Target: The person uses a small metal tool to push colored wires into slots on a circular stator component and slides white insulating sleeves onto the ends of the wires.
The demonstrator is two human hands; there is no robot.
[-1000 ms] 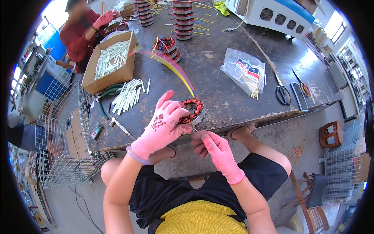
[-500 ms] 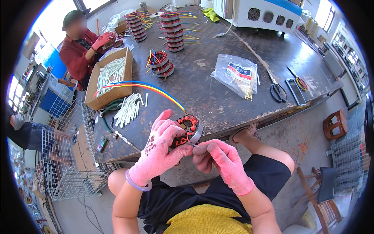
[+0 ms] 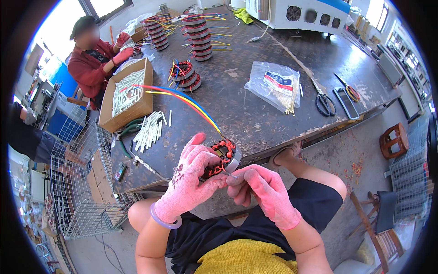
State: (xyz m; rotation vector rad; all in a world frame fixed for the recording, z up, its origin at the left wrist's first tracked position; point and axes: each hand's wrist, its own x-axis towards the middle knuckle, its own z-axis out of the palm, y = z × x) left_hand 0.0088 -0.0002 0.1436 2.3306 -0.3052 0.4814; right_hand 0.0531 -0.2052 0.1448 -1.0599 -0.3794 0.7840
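A ring-shaped motor stator (image 3: 234, 157) with a grey metal rim and dark red windings is held tilted just off the table's near edge. My left hand (image 3: 188, 179), in a pink glove, wraps its fingers and thumb around the stator's left side. Blue, red and yellow lead wires (image 3: 200, 108) arch from its top toward the far left. My right hand (image 3: 262, 189), also gloved, is closed in a pinch beside the stator's lower edge. A thin grey strand (image 3: 229, 174) runs between the stator and those fingertips; whether it is wire or a tool tip I cannot tell.
White sleeving pieces (image 3: 149, 132) lie left of the stator, beside a cardboard box (image 3: 148, 98) of more. Several stacked stators (image 3: 200, 41) stand behind. A plastic bag (image 3: 275, 86), scissors (image 3: 325, 105) and a phone (image 3: 346, 104) lie right. A co-worker (image 3: 93, 61) sits far left.
The stator and my hands have shifted slightly right and down in view. More of the thin strand shows at my right fingertips. The co-worker's hands have moved apart.
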